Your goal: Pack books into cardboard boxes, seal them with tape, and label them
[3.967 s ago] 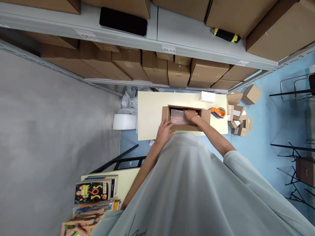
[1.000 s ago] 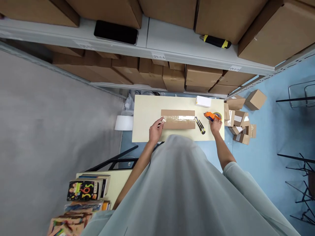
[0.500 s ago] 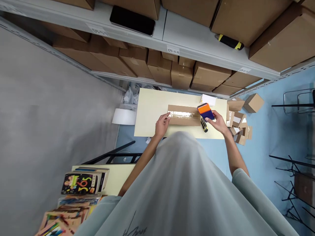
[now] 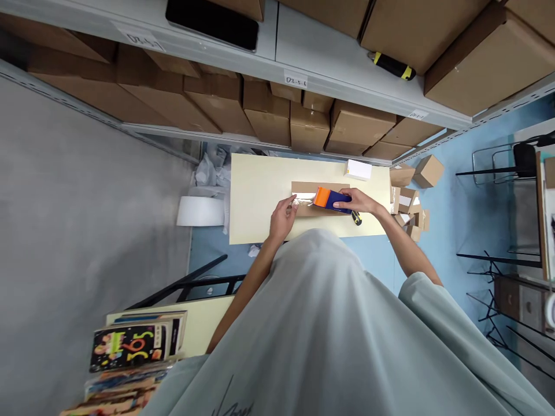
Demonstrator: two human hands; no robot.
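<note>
A long, narrow cardboard box lies on the cream table, with a shiny clear strip along its upper face. At its left end my left hand is closed, fingertips and thumb on the edge. My right hand grips a flat orange and dark-blue object by its blue part. It is tilted over the box's right half, orange end to the left; its exact kind is not clear. Just below the right hand lies a yellow and black box cutter, partly covered by the held object.
A small white box sits at the table's back right. Above hangs a shelf with cartons, a phone and another cutter. Small cartons are piled right of the table; books lie at lower left.
My right hand has moved left, bringing the orange and dark-blue object from beside the box to over it. My left hand stays at the box's left end. The view has shifted slightly.
</note>
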